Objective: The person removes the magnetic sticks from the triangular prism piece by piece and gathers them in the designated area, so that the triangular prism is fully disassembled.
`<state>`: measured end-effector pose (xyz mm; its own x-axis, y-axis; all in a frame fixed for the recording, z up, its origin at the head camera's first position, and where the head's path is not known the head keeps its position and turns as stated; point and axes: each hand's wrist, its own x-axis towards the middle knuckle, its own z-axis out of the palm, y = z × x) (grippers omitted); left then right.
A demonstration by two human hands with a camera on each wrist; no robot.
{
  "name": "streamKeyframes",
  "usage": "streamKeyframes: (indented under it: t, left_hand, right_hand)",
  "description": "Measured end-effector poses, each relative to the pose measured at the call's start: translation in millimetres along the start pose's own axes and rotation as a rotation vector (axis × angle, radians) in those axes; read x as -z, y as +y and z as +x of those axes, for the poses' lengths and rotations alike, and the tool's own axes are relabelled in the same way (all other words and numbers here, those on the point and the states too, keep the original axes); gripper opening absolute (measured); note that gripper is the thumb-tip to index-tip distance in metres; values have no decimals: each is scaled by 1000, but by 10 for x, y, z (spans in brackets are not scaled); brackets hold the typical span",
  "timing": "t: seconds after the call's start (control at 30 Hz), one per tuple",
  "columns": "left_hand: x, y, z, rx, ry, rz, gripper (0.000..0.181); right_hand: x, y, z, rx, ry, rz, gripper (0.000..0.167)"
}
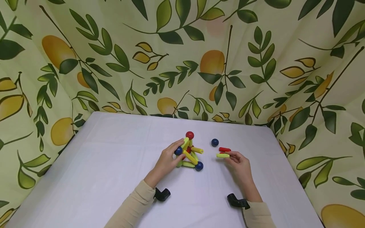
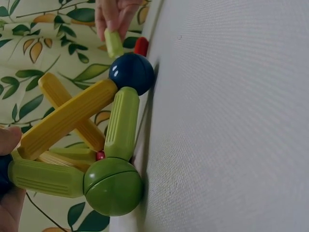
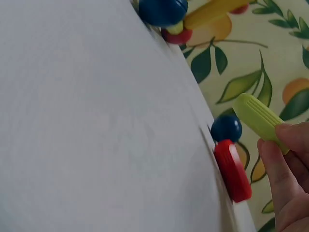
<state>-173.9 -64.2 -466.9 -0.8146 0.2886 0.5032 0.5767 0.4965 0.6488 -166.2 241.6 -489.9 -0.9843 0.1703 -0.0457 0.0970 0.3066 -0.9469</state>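
A frame of toy building rods and balls stands on the table, with yellow rods [image 1: 190,157], light green rods [image 2: 122,123], a red ball [image 1: 189,135] on top and a green ball [image 2: 114,187] low down. My left hand [image 1: 166,161] holds the frame at its left, thumb and fingers around a blue ball [image 1: 178,150]. Another blue ball [image 1: 199,166] forms the near right corner. To the right, my right hand [image 1: 240,166] pinches a loose light green rod [image 3: 258,118] between thumb and fingers, raised off the table and apart from the frame.
A loose blue ball [image 1: 215,142] lies right of the frame. Beside it, close to my right fingers, are red rods [image 1: 225,149]. White cloth [image 1: 114,152] covers the table, and a leaf-patterned curtain [image 1: 182,63] hangs behind its far edge.
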Motion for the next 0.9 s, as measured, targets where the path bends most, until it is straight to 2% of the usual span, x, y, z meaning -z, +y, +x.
streamKeyframes:
  t: [0.27,0.57,0.73,0.9]
  left_hand:
    - [3,6,-6,4,0,-26,53]
    - [-3,-12,2,-6,-6,-16,53]
    - [-11,-21,-2,-15,5,-19,51]
    - [-11,-15,-6,-13,9,-31,51]
  right_hand:
    - [42,86,-10,-48,50,-61,33]
    - [32,230,22,-7,85,-198,28]
    - [27,298,34,44,114,-292,27]
    - [34,329,37,68,108,-330,27]
